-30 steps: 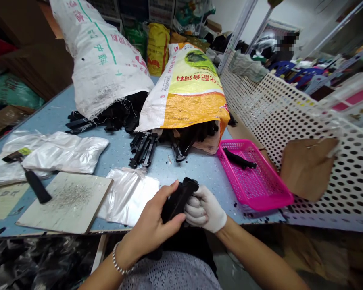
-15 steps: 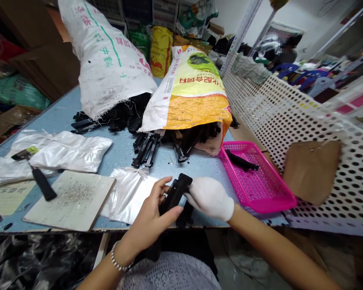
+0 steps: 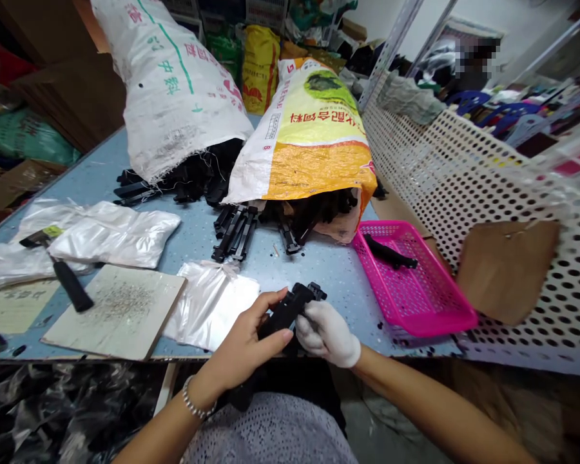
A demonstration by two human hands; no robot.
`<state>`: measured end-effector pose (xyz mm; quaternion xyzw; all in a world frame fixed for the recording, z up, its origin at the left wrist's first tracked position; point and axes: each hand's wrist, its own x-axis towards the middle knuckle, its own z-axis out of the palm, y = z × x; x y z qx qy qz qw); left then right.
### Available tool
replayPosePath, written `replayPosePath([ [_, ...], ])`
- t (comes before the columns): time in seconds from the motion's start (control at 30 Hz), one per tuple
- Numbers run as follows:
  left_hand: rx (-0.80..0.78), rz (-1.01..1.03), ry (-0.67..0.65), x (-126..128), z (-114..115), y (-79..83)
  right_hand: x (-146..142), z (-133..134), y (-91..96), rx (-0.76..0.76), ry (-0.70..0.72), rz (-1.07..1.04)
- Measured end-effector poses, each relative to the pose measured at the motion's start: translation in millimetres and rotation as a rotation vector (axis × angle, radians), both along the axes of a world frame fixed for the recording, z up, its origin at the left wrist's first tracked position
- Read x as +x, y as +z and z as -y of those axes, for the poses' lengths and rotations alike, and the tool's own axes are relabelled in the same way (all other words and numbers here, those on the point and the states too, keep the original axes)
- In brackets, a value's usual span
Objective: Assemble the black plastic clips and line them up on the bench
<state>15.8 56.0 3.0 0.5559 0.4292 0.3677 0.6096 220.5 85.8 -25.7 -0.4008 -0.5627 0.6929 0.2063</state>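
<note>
My left hand (image 3: 244, 345), bare and wearing a beaded bracelet, is closed around a long black plastic part (image 3: 285, 314) above the table's front edge. Against the right side of that part, my right hand (image 3: 326, 335) in a white glove is curled into a fist; what its fingers pinch is hidden. Another black piece (image 3: 318, 291) shows just beyond the glove, mostly covered. A pink basket (image 3: 391, 322) at the right has one black part (image 3: 390, 252) in it. Several black parts (image 3: 236, 233) lie in front of the sacks.
A white sack (image 3: 174, 109) and a yellow-white sack (image 3: 314, 138) spill black parts at the back. To the left are plastic bags (image 3: 118, 235), a hammer (image 3: 70, 283) and a square board (image 3: 120, 309). A perforated white panel (image 3: 430, 167) borders the right side.
The gloved hand has moved down and left, and its fingers have curled into a fist against the black part. The part has tilted flatter; a second black piece now shows behind it.
</note>
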Motion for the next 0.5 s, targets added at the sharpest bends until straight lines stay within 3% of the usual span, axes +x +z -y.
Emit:
replayPosePath([
  [0.03,0.067,-0.014,0.009,0.1,0.3,-1.1,-1.1,2.8,-3.6,-0.068,0.021,-0.06],
  [0.1,0.107,0.018,-0.005,-0.1,0.6,-2.2,0.0,5.0,-3.1,-0.066,0.092,-0.112],
  [0.17,-0.007,0.125,-0.047,-1.0,-0.2,-1.2,5.0,2.6,9.3,0.035,0.105,-0.061],
  [0.23,-0.129,0.213,-0.04,-1.9,-2.5,2.3,10.7,-3.1,30.2,0.233,0.038,0.099],
  [0.33,-0.181,0.237,0.009,-1.7,-7.5,9.5,14.4,-13.7,60.3,0.711,-0.007,0.457],
  [0.4,-0.202,0.227,0.019,-0.1,-10.0,12.6,12.8,-19.5,70.1,1.047,0.09,0.698],
  [0.5,-0.228,0.216,0.041,2.3,-10.1,11.5,8.4,-24.6,68.1,1.263,0.279,0.844],
])
